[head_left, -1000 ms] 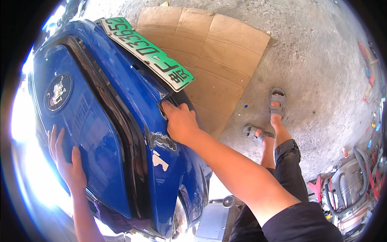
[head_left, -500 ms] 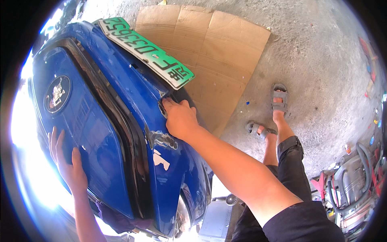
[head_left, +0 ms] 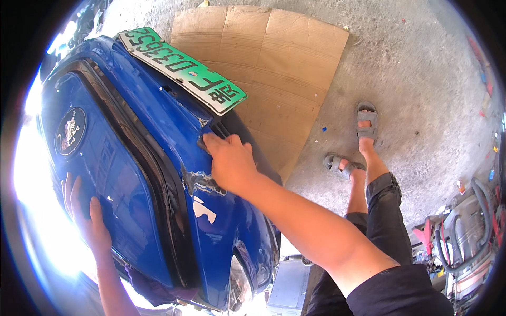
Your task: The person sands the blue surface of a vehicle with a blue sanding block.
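The front of a blue car point(head_left: 121, 210) fills the left side. My left hand point(head_left: 87, 216) lies on its hood with fingers spread, below a round dark emblem point(head_left: 71, 131). My right hand point(head_left: 232, 163) reaches across to the bumper point(head_left: 176, 124), its fingers curled and fingertips pressed on a chipped edge near the green-and-white license plate point(head_left: 184, 72). A small dark patch shows under the fingertips; whether it is a held piece or bare damage I cannot tell. Beside that hand are a scraped grey patch point(head_left: 206, 183) and a white bare spot point(head_left: 203, 210).
A flattened cardboard sheet point(head_left: 279, 63) lies on the concrete floor point(head_left: 400, 79) beyond the bumper. My sandaled feet point(head_left: 366, 124) stand to the right. Hoses point(head_left: 482, 226) and assorted gear crowd the lower right. A grey flat case point(head_left: 289, 287) sits near the headlight point(head_left: 240, 284).
The view has shifted slightly, so the car's bumper and plate sit a little further left. My right hand stays at the chipped edge with a small shift; my left hand stays on the hood.
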`<control>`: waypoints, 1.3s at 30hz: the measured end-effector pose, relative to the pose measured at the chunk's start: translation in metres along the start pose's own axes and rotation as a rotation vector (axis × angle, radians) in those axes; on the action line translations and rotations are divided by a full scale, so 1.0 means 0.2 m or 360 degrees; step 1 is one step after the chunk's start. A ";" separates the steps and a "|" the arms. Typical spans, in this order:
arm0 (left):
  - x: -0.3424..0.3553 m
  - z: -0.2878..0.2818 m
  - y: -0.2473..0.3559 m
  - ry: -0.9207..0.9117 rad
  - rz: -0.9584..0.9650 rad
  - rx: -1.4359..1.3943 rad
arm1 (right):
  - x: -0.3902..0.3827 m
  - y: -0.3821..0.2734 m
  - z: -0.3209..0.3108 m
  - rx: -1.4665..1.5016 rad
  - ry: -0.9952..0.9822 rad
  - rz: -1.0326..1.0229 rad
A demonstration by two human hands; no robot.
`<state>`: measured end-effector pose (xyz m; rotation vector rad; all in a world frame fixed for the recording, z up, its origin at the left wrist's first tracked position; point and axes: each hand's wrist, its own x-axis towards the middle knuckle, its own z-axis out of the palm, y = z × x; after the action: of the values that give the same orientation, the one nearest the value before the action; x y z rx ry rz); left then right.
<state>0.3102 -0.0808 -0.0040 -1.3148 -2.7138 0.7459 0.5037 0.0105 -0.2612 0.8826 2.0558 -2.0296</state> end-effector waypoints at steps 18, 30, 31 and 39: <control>-0.01 0.01 -0.04 0.0039 -0.0020 -0.0066 | -0.20 0.12 0.07 0.0155 0.0089 -0.0101; -0.02 0.02 -0.08 0.0051 -0.0007 -0.0190 | -0.20 0.19 -0.07 0.0916 -0.0085 0.0216; -0.01 0.02 -0.07 0.0051 -0.0008 -0.0193 | -0.12 0.16 -0.08 0.1158 -0.0011 0.0322; -0.01 0.02 -0.05 0.0042 -0.0034 -0.0187 | 0.15 0.01 0.02 0.1328 -0.0146 0.0331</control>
<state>0.3033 -0.0904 -0.0026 -1.3051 -2.7847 0.5706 0.4790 0.0151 -0.2776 1.0076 0.9641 -2.7372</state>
